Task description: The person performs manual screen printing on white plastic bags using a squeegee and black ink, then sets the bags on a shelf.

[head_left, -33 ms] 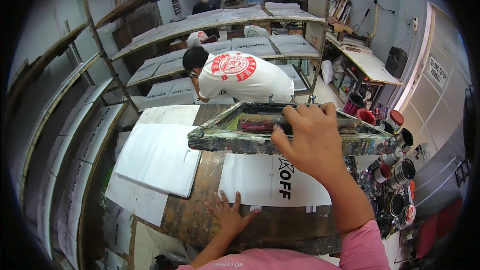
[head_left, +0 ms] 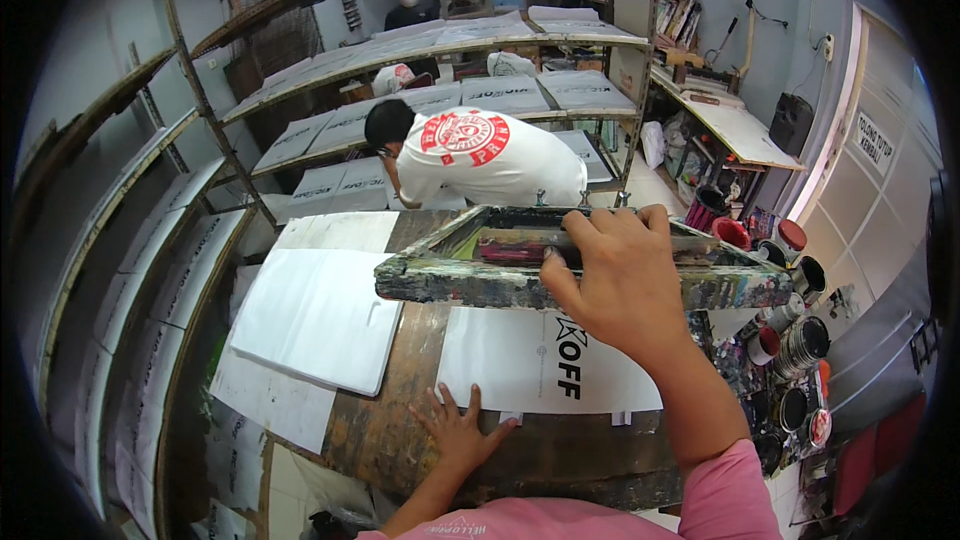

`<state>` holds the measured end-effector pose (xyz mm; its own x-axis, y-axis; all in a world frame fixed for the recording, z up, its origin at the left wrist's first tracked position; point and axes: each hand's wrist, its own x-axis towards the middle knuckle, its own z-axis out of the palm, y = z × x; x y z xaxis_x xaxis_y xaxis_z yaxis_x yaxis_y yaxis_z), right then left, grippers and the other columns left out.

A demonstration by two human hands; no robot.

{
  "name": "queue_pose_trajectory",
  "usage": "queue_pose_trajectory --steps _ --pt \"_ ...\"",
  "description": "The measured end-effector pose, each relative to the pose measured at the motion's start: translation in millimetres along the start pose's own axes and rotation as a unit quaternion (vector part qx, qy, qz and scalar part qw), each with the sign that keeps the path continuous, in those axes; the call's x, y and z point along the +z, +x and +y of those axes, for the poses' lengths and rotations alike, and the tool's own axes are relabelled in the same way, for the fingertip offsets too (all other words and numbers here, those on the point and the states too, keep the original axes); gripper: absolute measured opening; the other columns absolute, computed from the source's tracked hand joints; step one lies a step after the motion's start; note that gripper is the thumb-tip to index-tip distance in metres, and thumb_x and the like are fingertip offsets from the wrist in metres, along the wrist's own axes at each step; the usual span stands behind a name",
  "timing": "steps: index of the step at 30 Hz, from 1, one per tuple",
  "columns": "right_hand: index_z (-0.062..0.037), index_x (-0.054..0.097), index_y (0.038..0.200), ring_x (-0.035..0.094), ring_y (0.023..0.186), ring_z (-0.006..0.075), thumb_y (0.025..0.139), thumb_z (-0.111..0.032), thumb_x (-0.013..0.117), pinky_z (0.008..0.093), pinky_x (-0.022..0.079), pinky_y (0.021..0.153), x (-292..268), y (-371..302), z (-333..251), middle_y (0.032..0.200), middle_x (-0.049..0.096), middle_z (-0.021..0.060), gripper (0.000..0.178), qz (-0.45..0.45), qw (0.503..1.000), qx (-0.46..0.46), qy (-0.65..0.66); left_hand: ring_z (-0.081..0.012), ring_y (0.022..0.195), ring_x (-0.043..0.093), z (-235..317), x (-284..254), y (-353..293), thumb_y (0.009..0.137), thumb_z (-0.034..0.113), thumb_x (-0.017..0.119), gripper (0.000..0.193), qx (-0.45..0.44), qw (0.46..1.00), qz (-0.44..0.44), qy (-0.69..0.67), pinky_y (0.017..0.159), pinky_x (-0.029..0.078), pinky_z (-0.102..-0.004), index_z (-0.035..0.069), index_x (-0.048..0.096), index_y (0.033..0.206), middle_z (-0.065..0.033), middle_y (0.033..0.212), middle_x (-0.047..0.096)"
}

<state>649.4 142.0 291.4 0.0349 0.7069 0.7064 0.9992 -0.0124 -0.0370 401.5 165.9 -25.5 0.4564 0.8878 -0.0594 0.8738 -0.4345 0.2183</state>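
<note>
A paint-crusted printing screen frame (head_left: 450,285) is raised at a tilt over the far side of the worktable (head_left: 380,440). My right hand (head_left: 620,285) reaches across the frame's near bar, its fingers and thumb closed round a squeegee (head_left: 508,248) lying inside the frame; the palm hides part of it. Below the frame lies a white sheet (head_left: 495,365) with black lettering, its far edge hidden by the frame. Spread-fingered, my left hand (head_left: 457,432) rests at the sheet's near left corner and holds nothing. Two small pale tabs (head_left: 622,418) sit along the sheet's near edge.
A stack of blank white sheets (head_left: 310,315) lies on the table's left. Racks of printed sheets (head_left: 500,95) stand behind and at the left. A person in a white shirt (head_left: 490,155) bends beyond the table. Paint cans (head_left: 790,410) crowd the right side.
</note>
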Motion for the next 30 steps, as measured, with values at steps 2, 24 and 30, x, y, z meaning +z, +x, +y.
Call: queue_pose_trajectory --steps 2,24,30 --pt "-0.0040 0.069 0.093 0.065 0.085 0.0329 0.094 -0.038 0.067 0.0502 0.042 0.093 -2.4 1.0 1.4 0.085 0.069 0.0140 0.034 -0.002 1.000 0.000 -0.006 -0.0462 0.165 0.002 0.2 2.3 0.2 0.082 0.102 0.034 0.126 -0.001 1.000 0.008 0.007 0.115 -0.015 -0.0820 0.012 0.033 0.170 -0.0274 0.177 0.016" --pt "-0.0042 0.070 0.087 0.068 0.079 0.0350 0.095 -0.039 0.062 0.0529 0.043 0.092 2.0 8.6 3.4 0.082 0.070 0.0163 0.036 0.019 1.000 -0.010 -0.011 -0.0418 0.137 0.061 14.3 -76.8 64.4 0.095 0.007 0.070 0.029 0.075 0.882 0.307 -0.349 0.129 0.026 -0.0565 -0.006 0.075 0.121 -0.0260 0.125 0.074" --pt "-0.0033 0.070 0.088 0.067 0.081 0.0365 0.093 -0.039 0.062 0.0479 0.044 0.089 2.0 24.8 11.9 0.083 0.071 0.0174 0.038 0.023 1.000 0.000 -0.017 -0.0365 0.139 0.061 -69.0 -97.4 62.3 0.094 0.008 0.072 0.036 -0.053 0.876 0.283 -0.387 0.129 0.030 -0.0480 -0.002 0.075 0.128 -0.0224 0.135 0.072"
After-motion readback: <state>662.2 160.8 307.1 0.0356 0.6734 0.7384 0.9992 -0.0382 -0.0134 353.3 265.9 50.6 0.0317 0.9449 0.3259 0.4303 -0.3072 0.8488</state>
